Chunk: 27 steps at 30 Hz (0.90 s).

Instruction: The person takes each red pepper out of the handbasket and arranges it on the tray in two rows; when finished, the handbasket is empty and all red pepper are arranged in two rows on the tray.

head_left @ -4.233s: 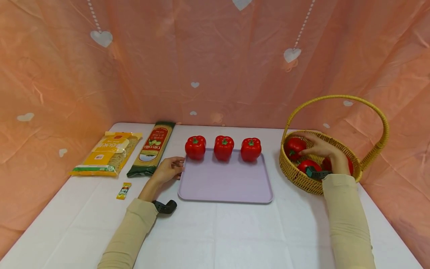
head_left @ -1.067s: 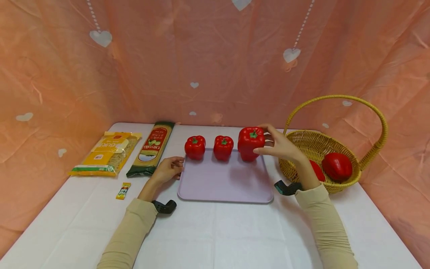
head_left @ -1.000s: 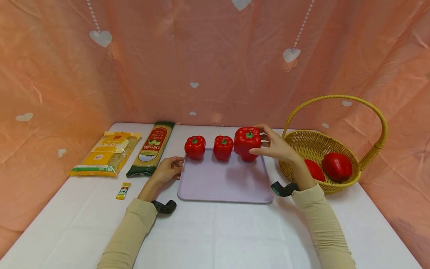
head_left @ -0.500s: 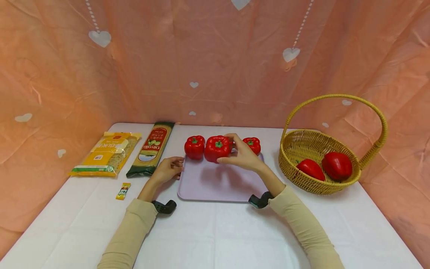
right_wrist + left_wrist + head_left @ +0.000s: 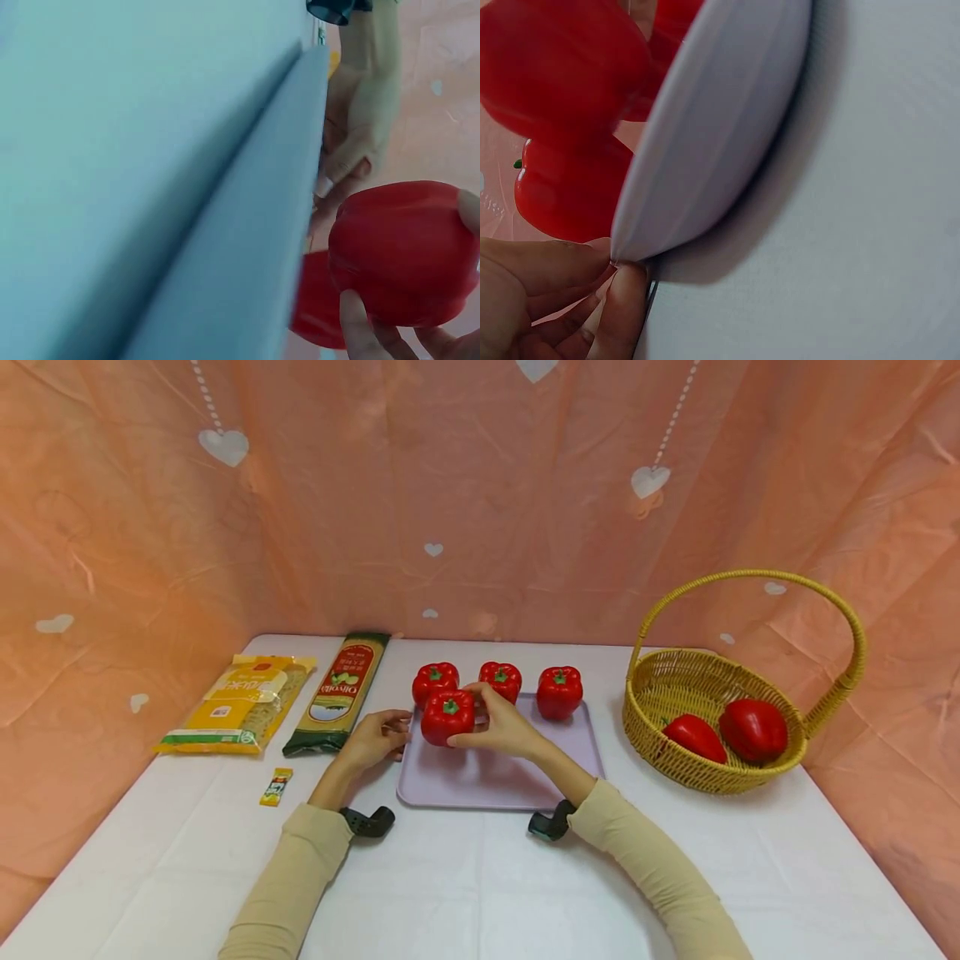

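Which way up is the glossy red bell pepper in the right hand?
Upright: in the head view, the held pepper shows its green stem on top.

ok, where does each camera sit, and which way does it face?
Head: worn on the person's head, facing forward and down over tray and basket; both sleeves, the left hand and right hand show.
Left wrist: on that wrist, facing the tray's edge and red peppers; left hand pinches the edge.
Right wrist: on that wrist, facing the held pepper past the tray's side; both hands show.
Shared: head and right wrist views both show the held pepper.
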Available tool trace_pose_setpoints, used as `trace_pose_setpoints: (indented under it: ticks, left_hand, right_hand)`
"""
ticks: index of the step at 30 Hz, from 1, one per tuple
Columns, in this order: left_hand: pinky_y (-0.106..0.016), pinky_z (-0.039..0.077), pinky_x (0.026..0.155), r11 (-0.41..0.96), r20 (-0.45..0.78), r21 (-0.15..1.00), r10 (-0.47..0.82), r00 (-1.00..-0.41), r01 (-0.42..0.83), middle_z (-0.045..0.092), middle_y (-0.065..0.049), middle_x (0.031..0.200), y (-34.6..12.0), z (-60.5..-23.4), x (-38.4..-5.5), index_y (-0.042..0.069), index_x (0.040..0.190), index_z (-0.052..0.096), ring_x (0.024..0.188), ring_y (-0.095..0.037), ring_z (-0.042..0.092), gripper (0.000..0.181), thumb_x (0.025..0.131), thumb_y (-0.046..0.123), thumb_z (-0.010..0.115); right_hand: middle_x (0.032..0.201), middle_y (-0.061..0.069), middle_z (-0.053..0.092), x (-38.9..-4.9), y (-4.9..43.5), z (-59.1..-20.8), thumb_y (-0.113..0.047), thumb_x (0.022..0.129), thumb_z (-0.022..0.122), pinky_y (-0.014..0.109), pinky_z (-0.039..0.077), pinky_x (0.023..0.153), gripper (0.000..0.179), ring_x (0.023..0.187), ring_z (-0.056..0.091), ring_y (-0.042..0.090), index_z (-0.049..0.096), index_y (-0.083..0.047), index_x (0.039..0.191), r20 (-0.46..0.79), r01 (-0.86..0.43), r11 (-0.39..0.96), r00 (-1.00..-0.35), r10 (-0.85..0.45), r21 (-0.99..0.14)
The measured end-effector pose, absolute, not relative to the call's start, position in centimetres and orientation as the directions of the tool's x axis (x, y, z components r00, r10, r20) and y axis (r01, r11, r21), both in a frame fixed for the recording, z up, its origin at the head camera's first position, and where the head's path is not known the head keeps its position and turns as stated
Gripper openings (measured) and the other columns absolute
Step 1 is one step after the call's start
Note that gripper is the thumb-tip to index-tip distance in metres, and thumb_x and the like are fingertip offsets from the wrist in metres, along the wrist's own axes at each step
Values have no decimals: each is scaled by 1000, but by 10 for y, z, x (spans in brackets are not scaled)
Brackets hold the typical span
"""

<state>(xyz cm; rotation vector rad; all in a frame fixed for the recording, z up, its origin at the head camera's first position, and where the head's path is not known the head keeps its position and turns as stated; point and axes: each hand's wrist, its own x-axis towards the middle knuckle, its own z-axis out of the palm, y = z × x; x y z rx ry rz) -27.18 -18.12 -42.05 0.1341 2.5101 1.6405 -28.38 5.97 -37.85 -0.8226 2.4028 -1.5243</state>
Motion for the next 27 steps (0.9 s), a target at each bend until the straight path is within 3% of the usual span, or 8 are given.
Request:
trace_pose_setpoints:
  ticks: [27]
  left_hand:
    - [-26, 55, 59, 401, -51, 916, 169, -984, 22, 55, -21, 102, -182, -421, -272, -7, 129, 47, 74, -16, 56, 41, 88, -4, 53]
  right_hand:
    - [125, 11, 53, -281, 43, -389, -23, 75, 78, 28, 51, 87, 73, 107, 56, 23, 38, -2, 133, 61, -356, 418, -817, -573, -836]
